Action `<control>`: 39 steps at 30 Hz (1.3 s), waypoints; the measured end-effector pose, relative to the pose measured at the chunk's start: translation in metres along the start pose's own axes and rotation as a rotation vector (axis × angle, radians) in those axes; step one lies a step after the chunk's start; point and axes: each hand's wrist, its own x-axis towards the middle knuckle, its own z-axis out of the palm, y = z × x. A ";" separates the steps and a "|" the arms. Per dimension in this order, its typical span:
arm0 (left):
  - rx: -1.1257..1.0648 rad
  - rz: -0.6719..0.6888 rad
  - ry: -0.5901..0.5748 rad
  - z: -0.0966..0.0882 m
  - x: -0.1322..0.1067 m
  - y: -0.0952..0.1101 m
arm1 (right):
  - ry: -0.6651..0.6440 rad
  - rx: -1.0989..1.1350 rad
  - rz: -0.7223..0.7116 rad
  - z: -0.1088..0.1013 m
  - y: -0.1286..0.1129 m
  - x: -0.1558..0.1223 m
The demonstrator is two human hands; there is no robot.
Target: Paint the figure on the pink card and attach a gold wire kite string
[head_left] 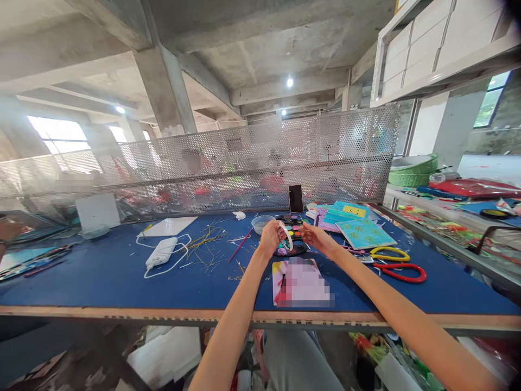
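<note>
Left hand (267, 239) clamped on a white hoop (288, 237), holding it upright toward the right hand (318, 239), whose grip I can't make out, above the paint palette (290, 220) on the worktop (101, 282).

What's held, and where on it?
Left hand grips a white ring by its rim, on the side nearest that hand. Right hand is open beside it, holding nothing.

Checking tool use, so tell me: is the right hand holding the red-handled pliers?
No, the red-handled pliers lie on the blue table, apart from the right hand.
</note>
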 end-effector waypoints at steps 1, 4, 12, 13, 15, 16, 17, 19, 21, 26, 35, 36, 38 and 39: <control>0.001 -0.006 0.010 -0.001 0.001 0.000 | -0.015 -0.010 -0.002 0.001 0.000 -0.001; 0.006 -0.017 0.039 -0.002 0.004 -0.002 | -0.055 -0.044 -0.018 0.002 0.003 -0.001; -0.011 -0.005 0.027 0.000 0.003 -0.002 | -0.122 -0.079 -0.054 0.001 0.008 0.000; -0.013 -0.005 0.022 0.000 0.003 -0.002 | -0.133 -0.077 -0.048 0.001 0.008 0.000; -0.007 -0.003 0.016 -0.001 0.003 -0.002 | -0.160 -0.073 -0.029 0.004 0.007 -0.002; -0.001 -0.004 0.014 -0.002 0.004 -0.003 | -0.177 -0.066 -0.016 0.005 0.006 -0.003; 0.007 -0.007 0.013 -0.002 0.004 -0.004 | -0.195 -0.056 -0.004 0.006 0.005 -0.003; 0.026 -0.018 0.010 -0.004 0.006 -0.006 | -0.218 -0.033 0.013 0.007 0.004 -0.003; 0.040 -0.028 0.002 -0.005 0.007 -0.008 | -0.211 -0.015 0.020 0.007 0.004 -0.002; 0.068 -0.026 -0.010 -0.007 0.008 -0.010 | -0.159 0.000 0.022 0.004 0.006 -0.001; 0.158 0.015 0.031 -0.014 0.016 -0.016 | -0.164 0.049 -0.014 -0.002 0.001 0.002; 0.165 0.024 0.040 -0.015 0.017 -0.018 | -0.170 0.046 -0.020 -0.002 0.001 0.002; 0.184 0.031 0.052 -0.018 0.018 -0.021 | -0.188 0.039 -0.028 0.000 0.001 0.000; 0.196 0.027 0.054 -0.019 0.018 -0.022 | -0.205 0.031 -0.029 0.000 0.001 -0.001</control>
